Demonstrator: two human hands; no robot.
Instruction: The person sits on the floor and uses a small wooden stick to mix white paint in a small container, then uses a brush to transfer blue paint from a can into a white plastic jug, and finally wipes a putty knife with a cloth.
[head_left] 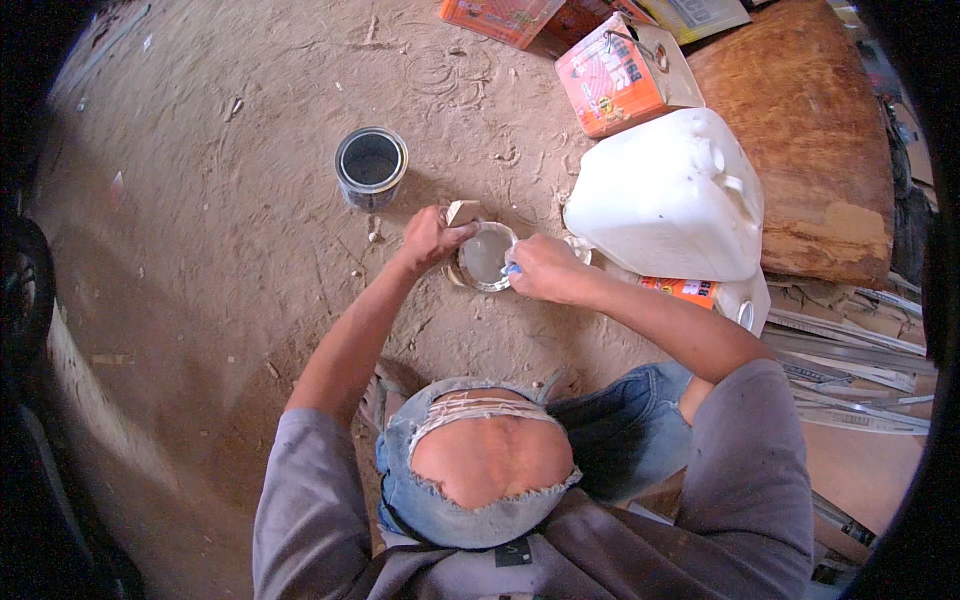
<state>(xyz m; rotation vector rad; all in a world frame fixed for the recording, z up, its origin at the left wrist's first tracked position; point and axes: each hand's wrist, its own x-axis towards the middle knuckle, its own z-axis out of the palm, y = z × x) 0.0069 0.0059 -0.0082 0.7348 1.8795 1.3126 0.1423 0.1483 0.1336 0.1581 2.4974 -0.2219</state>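
Between my hands stands a small round tub [488, 289] with a pale rim and a greyish-white content. My left hand [430, 238] is closed around a flat, light wooden piece [462, 213] at the tub's far left edge. My right hand [545, 268] is closed at the tub's right rim. A bit of something blue [513, 268] pokes out from its fingers; the rest is hidden by the hand. Beyond my left hand an open metal can [372, 190] with a dark inside stands upright on the ground.
On the right lies a big white plastic jug [660, 190]. Orange-and-white square cans [610, 85] stand behind it, and another orange can [685, 290] is partly under it. A brown wooden board [810, 150] and metal strips [850, 350] line the right side. The ground [200, 200] is dusty.
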